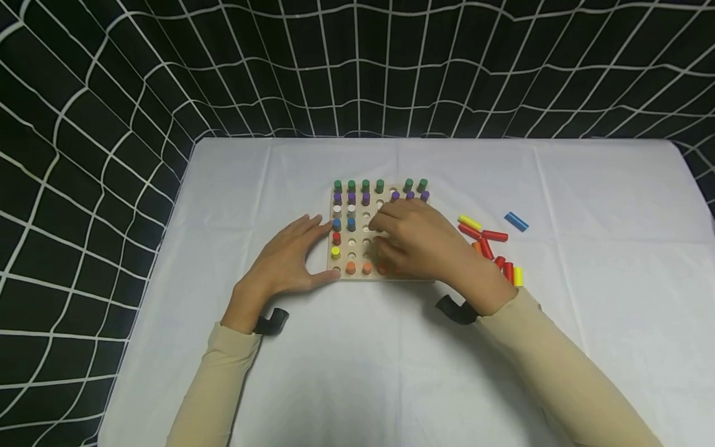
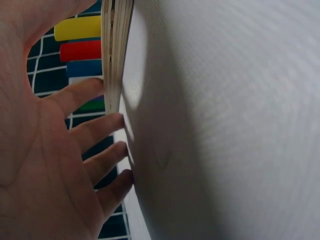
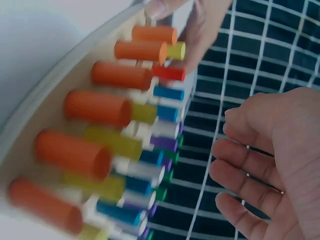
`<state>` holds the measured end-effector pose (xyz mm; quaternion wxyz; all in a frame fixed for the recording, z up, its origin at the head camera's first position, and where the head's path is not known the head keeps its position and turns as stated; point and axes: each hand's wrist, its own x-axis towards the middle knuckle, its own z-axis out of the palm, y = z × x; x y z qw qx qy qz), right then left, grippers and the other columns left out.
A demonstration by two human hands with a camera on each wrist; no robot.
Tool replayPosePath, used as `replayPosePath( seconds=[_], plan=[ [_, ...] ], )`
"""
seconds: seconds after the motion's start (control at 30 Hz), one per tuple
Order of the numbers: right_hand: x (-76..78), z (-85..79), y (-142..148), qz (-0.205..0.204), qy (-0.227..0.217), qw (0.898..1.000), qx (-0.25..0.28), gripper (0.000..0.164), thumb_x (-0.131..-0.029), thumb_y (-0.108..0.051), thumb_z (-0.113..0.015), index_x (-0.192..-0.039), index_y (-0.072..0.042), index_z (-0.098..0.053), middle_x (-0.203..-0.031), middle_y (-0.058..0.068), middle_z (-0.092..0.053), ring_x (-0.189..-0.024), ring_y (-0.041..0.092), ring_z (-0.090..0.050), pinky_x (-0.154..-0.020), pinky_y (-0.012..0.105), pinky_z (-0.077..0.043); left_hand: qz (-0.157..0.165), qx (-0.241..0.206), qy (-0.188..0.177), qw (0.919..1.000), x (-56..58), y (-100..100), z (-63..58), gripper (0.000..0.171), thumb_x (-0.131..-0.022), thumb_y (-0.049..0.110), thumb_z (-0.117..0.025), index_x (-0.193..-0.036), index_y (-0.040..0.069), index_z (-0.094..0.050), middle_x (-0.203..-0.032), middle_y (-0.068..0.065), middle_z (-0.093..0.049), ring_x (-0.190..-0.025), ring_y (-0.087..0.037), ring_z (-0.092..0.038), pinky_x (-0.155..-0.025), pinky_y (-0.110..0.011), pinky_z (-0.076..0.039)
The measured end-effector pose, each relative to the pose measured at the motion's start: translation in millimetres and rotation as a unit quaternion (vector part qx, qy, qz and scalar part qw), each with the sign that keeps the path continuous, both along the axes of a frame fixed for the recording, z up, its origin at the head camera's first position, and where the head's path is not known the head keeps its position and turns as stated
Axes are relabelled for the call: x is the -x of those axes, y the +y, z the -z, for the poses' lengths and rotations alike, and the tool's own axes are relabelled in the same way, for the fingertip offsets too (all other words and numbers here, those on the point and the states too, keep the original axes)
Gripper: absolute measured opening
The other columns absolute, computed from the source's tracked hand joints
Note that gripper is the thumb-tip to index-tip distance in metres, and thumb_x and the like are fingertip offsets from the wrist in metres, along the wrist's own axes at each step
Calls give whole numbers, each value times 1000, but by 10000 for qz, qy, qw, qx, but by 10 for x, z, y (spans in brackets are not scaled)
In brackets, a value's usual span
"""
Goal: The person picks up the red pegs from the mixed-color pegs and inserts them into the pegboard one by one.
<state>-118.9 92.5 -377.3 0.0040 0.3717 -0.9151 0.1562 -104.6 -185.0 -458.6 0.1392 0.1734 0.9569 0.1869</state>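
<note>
A wooden peg board (image 1: 359,279) lies on the table with rows of coloured pegs standing in it: green at the far side, then purple, white, blue, red, yellow and orange (image 1: 350,267). My left hand (image 1: 287,257) is spread at the board's left side, thumb at the near left corner and index fingertip at the edge (image 2: 114,65). Over the middle and right of the board hovers my right hand (image 1: 416,239), hiding many pegs. In the right wrist view its fingers (image 3: 232,175) are loosely bent, with no peg between them, above several orange pegs (image 3: 122,75).
To the right of the board lie loose pegs: several red (image 1: 494,236), a blue one (image 1: 516,221), yellow ones (image 1: 470,222) and part of an orange one (image 1: 477,247). A white cloth (image 1: 346,360) covers the table. Dark netting with white lines (image 1: 357,74) stands behind and at the left.
</note>
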Motion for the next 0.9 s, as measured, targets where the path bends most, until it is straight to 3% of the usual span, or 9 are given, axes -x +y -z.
replayPosePath(
  seconds=[0.37,0.6,0.77,0.9],
  plan=[
    [-158,176,653,769,195,9956,506,19,-98,-19,-70,-111,-6,-76,-112,11,-77,-114,33,-71,-107,52,-54,-4,25,13,10000,4,21,-8,100,-85,74,-69,-166,27,-36,-176,-5,-30,-167,-31,-21,-136,-56,-23],
    [-277,281,936,1257,53,9904,570,19,-98,-18,-72,-113,-9,-75,-115,10,-76,-112,34,-70,-104,55,-55,-42,23,48,10000,2,13,-5,99,-85,73,-69,-166,27,-37,-176,-5,-31,-167,-30,-22,-135,-56,-23],
    [-387,345,1113,1600,87,9853,589,17,-96,-14,-73,-110,-7,-75,-99,9,-73,-89,26,-62,-81,45,-53,-76,-2,40,10000,-3,14,-6,98,-85,72,-70,-166,27,-38,-176,-5,-31,-166,-31,-22,-135,-57,-24],
    [-536,425,1249,1830,100,9809,651,14,-94,-13,-74,-107,-7,-74,-93,7,-71,-83,21,-57,-77,42,-48,-67,-9,8,10000,-13,23,6,99,-84,73,-69,-166,27,-38,-176,-5,-31,-166,-32,-22,-135,-58,-24]
  ],
)
